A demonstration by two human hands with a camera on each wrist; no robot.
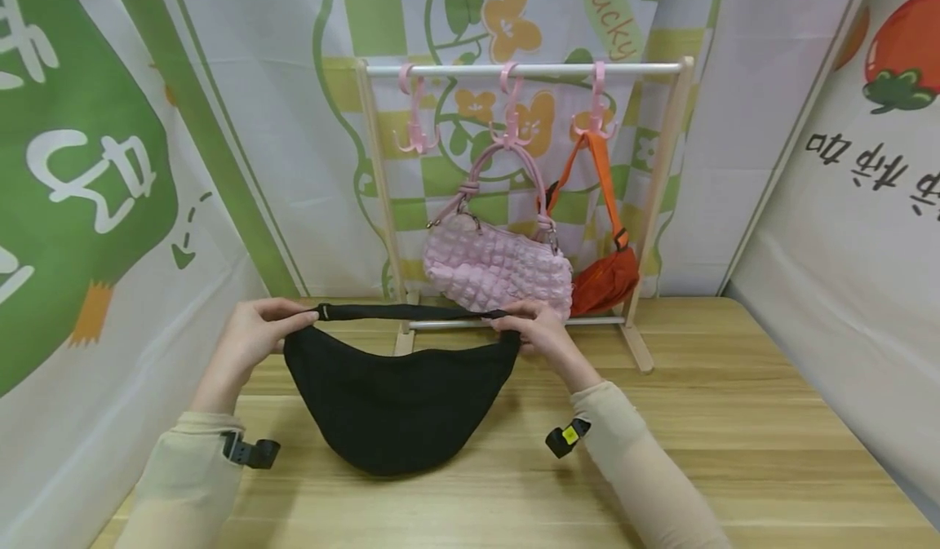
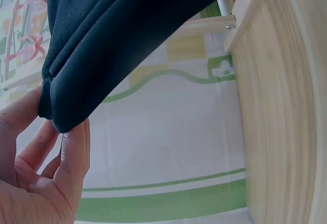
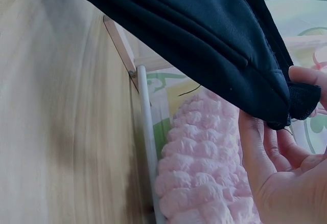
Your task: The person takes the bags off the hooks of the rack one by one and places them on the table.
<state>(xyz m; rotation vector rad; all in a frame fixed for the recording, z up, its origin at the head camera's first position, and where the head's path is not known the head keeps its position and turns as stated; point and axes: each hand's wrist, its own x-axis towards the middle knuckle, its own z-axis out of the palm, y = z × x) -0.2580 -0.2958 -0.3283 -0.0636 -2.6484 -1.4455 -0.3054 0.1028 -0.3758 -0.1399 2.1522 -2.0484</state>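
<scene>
A black crescent-shaped waist bag is held up by its two upper corners, its strap stretched across between the hands. My left hand pinches the left corner, where thumb and fingers close on the cloth in the left wrist view. At the other corner my right hand pinches the bag and strap end; the right wrist view shows the fingers beneath the dark fabric. The bag's rounded bottom hangs towards me, over the table.
Behind the bag stands a rack with a pale top bar and three pink hooks. A pink puffy handbag hangs from the middle hook, an orange-red bag from the right one. The left hook bears nothing. Printed cloth walls surround the table.
</scene>
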